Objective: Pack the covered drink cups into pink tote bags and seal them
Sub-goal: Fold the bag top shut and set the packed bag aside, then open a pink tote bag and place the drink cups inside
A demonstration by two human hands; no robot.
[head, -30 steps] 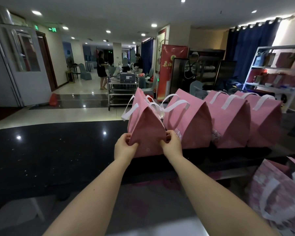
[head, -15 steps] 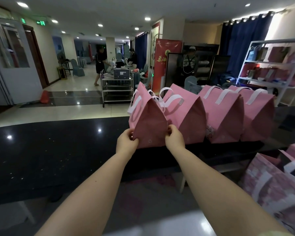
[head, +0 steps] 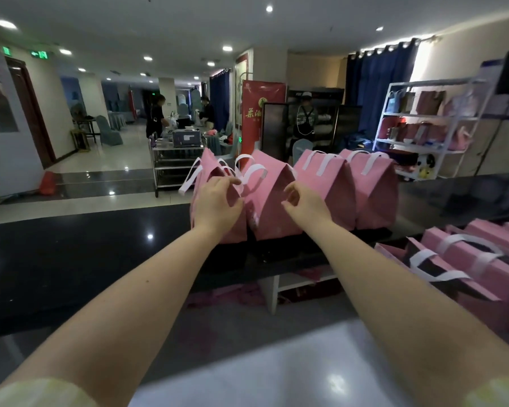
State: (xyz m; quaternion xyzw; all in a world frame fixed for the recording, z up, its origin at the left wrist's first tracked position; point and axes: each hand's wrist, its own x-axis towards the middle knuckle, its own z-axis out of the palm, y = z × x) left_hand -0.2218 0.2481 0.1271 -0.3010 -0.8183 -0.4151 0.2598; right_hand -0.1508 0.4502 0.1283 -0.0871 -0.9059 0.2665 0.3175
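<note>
Pink tote bag (head: pixel 210 171) on black counter (head: pixel 71 259): left hand (head: pixel 218 202) grips it; right hand (head: pixel 304 205) loosely curled, empty.

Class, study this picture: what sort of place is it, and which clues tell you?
Probably a hotel or banquet-hall lobby turned packing station: cloth-covered banquet chairs down the hall, a green exit sign, and pink tote bags lined up on a dark counter.

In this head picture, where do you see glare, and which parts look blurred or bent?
Head view: ceiling lights mirror as bright spots on the black counter; the sleeves at the bottom edge are blurred; the white shelf rack leans, bent by the wide lens; the left pink tote bag is dim but sharp.
</note>
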